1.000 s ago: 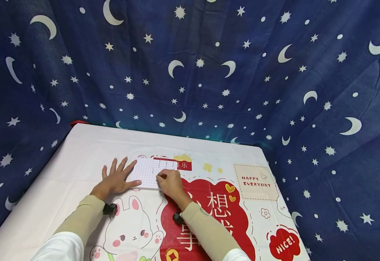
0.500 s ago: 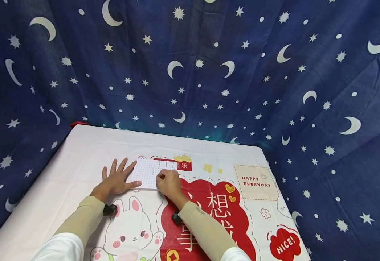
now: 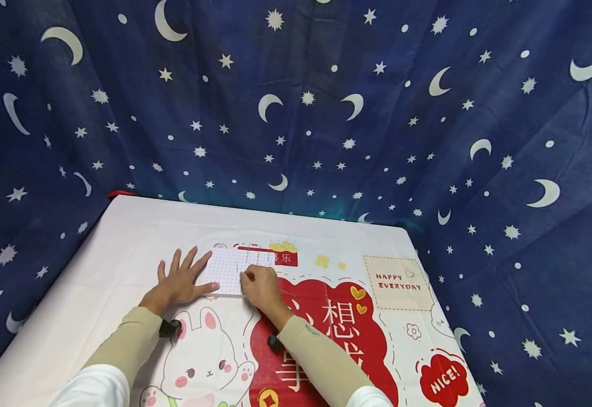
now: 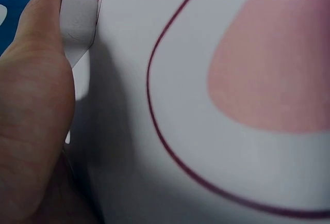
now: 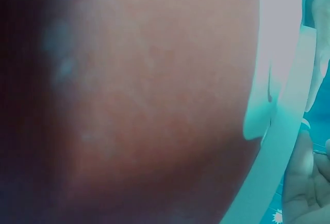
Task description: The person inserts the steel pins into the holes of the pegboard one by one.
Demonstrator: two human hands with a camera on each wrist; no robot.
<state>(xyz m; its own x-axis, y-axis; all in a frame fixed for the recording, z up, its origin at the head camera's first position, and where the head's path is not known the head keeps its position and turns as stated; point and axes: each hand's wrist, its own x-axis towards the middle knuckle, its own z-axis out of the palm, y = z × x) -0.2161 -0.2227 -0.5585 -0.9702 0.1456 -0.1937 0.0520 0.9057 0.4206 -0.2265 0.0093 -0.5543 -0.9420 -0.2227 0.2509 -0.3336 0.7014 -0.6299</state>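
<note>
A white board with a grid of small dots [image 3: 227, 265] lies on the table. My left hand [image 3: 176, 282] rests spread out at its left side, the thumb reaching over its near edge and the index finger along its left edge. In the left wrist view the thick white edge of the board [image 4: 81, 12] shows beside my thumb [image 4: 44, 28]. Several thin dark pins [image 3: 247, 254] stand up from the board's right half. My right hand [image 3: 262, 288] pinches thumb against forefinger low over the board, on a thin pin mostly hidden by the fingers. Blurred skin fills much of the right wrist view.
A printed white tablecloth [image 3: 148, 226] covers the table, with a rabbit, red patches and lettering as flat pictures. Dark blue curtains [image 3: 316, 186] with moons and stars hang behind and on both sides. A small black wrist camera [image 3: 275, 342] sits by the right sleeve.
My right hand's fingertips have shifted very slightly left over the board. The left hand stays in place on the board, and the head view has shifted a little.
</note>
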